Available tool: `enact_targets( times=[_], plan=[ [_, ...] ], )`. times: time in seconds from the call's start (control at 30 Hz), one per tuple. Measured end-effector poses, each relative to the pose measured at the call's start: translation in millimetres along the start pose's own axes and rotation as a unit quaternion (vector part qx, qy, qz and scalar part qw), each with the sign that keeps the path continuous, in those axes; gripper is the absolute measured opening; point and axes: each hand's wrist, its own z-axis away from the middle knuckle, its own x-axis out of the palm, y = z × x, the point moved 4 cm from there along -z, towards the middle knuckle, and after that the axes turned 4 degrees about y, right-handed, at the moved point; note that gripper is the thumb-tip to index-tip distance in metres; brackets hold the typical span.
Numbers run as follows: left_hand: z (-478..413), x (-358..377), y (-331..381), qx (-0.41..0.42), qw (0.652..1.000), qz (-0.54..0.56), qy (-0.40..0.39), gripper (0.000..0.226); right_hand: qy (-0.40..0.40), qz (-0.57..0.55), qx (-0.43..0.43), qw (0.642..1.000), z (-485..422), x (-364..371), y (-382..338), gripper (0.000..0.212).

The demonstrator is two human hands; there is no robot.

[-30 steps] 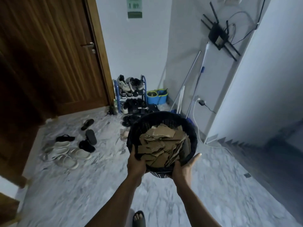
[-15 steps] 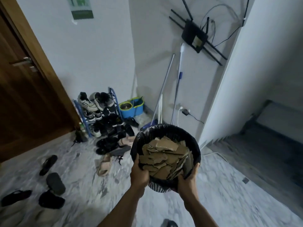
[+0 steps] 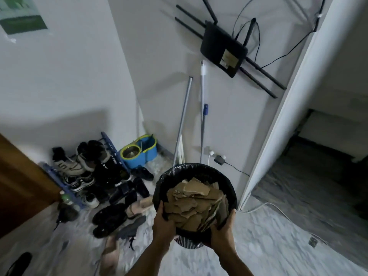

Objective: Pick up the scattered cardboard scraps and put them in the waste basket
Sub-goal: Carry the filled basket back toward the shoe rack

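Observation:
A round waste basket (image 3: 179, 172) lined with a black bag is held up in front of me, above the marbled floor. It is filled with several brown cardboard scraps (image 3: 196, 204). My left hand (image 3: 164, 225) grips the near left rim, thumb over the edge. My right hand (image 3: 222, 232) grips the near right rim, fingers curled under and around it. The basket's striped lower wall shows between my wrists.
A blue shoe rack (image 3: 83, 170) and loose shoes and sandals (image 3: 117, 218) crowd the floor at left. A blue mop bucket (image 3: 139, 151) and two mop poles (image 3: 183, 120) stand in the corner. A router (image 3: 223, 49) hangs on the wall. A doorway (image 3: 318, 156) opens at right.
The view has swung right and closer to the corner; the wooden door has slid out at left. Both hands keep holding the basket, and my right fingers have closed around the rim.

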Motion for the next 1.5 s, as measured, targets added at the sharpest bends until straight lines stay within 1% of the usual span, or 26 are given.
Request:
enact_targets(
  times=[0.1,0.13,0.23,0.3,0.4,0.47,0.53,0.6,0.63,0.67,0.7,0.73,0.77,0.8,0.83,0.87,0.9,0.93,1.0,1.03,1.1,1.13,1.2,1.27,1.37,1.5],
  plan=[
    [-51,21,24,0.008,0.999,-0.001,-0.037,0.076,0.037,-0.015,0.012,0.999,-45,13,-13,0.1],
    [-74,28,24,0.006,0.999,-0.021,-0.042,0.074,0.051,-0.025,0.019,0.998,-59,18,-16,0.101],
    [-150,54,11,0.03,0.987,-0.129,-0.085,0.067,0.118,-0.044,0.017,0.992,-93,35,-24,0.099],
    [-192,70,11,0.019,0.973,-0.194,-0.122,0.069,0.14,-0.068,0.018,0.988,-125,50,-14,0.095],
    [-248,90,7,0.007,0.945,-0.285,-0.158,0.067,0.165,-0.105,0.1,0.975,-163,77,10,0.097],
    [-278,101,-3,0.01,0.934,-0.31,-0.174,0.066,0.183,-0.11,0.126,0.969,-179,91,26,0.099],
    [-292,106,-9,0.005,0.925,-0.329,-0.192,0.067,0.223,-0.103,0.125,0.961,-186,101,33,0.1],
    [-335,121,-53,-0.011,0.904,-0.373,-0.209,0.072,0.256,-0.082,0.148,0.952,-220,119,86,0.106],
    [-334,120,-47,-0.012,0.904,-0.372,-0.21,0.074,0.272,-0.08,0.147,0.948,-218,121,83,0.108],
    [-356,130,-86,-0.027,0.898,-0.384,-0.215,0.074,0.275,-0.071,0.175,0.943,-235,128,127,0.107],
    [-372,139,-113,-0.033,0.892,-0.393,-0.221,0.076,0.295,-0.05,0.18,0.937,-248,134,159,0.103],
    [-378,139,-110,-0.04,0.892,-0.392,-0.222,0.077,0.295,-0.033,0.17,0.94,-255,136,154,0.102],
    [-393,147,-152,-0.065,0.884,-0.407,-0.223,0.078,0.288,-0.031,0.199,0.936,-270,143,200,0.104],
    [-406,155,-183,-0.074,0.88,-0.413,-0.225,0.079,0.299,-0.026,0.197,0.933,-281,146,224,0.107],
    [-412,161,-177,-0.08,0.882,-0.403,-0.232,0.08,0.292,-0.043,0.177,0.939,-292,144,215,0.109],
    [-422,166,-213,-0.1,0.878,-0.406,-0.232,0.081,0.277,-0.038,0.193,0.941,-305,148,254,0.108],
    [-430,172,-240,-0.099,0.876,-0.409,-0.235,0.082,0.275,-0.047,0.189,0.942,-315,150,275,0.106],
    [-439,181,-236,-0.085,0.881,-0.396,-0.245,0.083,0.277,-0.061,0.17,0.944,-328,145,264,0.104],
    [-450,192,-288,-0.084,0.872,-0.408,-0.257,0.082,0.283,-0.071,0.179,0.94,-345,144,309,0.102],
    [-455,196,-284,-0.065,0.874,-0.401,-0.268,0.081,0.294,-0.087,0.153,0.94,-354,141,302,0.101],
    [-463,203,-325,-0.038,0.856,-0.424,-0.294,0.082,0.3,-0.073,0.149,0.939,-364,135,338,0.099],
    [-470,205,-326,-0.019,0.842,-0.44,-0.313,0.085,0.293,-0.073,0.149,0.941,-371,135,340,0.099],
    [-474,207,-359,-0.02,0.818,-0.466,-0.338,0.093,0.284,-0.06,0.19,0.938,-373,129,381,0.099],
    [-480,206,-371,-0.016,0.805,-0.478,-0.352,0.101,0.271,-0.035,0.188,0.943,-378,124,391,0.1],
    [-477,200,-381,0.019,0.796,-0.499,-0.343,0.116,0.246,-0.001,0.197,0.949,-375,122,401,0.106],
    [-474,186,-388,0.048,0.806,-0.514,-0.29,0.139,0.183,0.053,0.216,0.958,-363,131,414,0.13]
  ],
)
